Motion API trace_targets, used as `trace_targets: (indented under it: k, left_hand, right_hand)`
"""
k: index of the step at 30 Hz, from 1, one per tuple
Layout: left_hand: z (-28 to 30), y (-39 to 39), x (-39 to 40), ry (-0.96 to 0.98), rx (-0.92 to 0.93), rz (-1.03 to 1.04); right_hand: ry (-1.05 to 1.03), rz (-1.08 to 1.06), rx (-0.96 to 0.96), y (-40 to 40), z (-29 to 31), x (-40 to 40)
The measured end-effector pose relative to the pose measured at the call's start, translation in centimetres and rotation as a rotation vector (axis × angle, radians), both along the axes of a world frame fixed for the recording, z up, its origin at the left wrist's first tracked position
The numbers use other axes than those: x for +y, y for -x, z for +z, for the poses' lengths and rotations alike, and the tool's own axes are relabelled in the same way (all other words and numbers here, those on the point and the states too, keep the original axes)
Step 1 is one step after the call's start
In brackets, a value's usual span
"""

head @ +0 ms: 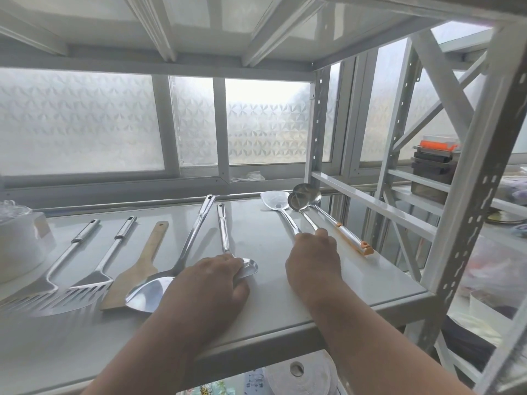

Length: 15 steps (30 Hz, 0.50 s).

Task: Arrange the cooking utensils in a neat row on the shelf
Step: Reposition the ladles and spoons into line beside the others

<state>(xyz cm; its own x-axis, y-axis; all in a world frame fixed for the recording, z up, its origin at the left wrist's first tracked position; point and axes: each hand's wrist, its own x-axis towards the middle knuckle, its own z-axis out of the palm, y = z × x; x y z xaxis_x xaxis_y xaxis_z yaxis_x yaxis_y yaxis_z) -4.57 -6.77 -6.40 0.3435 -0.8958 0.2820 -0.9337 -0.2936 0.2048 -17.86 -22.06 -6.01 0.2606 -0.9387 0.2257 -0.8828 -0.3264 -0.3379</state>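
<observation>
On the white shelf (265, 243) a row lies with handles pointing away: two slotted turners (85, 252), (114, 246), a wooden spatula (145, 260), a steel spatula (188, 240) and a steel spoon (224, 229). My left hand (211, 283) rests on the spoon's bowl, fingers curled over it. At the right, with heads pointing away, lie a flat skimmer (275, 201), a small ladle (296, 202) and a large ladle (309, 193) with an orange-trimmed handle. My right hand (313, 258) grips the handles of the skimmer and the small ladle.
A white round container (20, 246) stands at the shelf's left end. The rack's upright posts (473, 195) rise at the right, with stacked dark boxes (433, 169) on a neighbouring shelf. Frosted windows lie behind. Paper rolls (299, 372) sit on the shelf below.
</observation>
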Motion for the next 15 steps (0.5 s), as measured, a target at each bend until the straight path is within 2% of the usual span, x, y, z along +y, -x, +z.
trace_targets:
  k: [15]
  left_hand:
    - [-0.07,-0.14,-0.02,0.004,0.022,0.000]
  right_hand:
    - [-0.025,-0.004,0.000,0.02,-0.01,0.04]
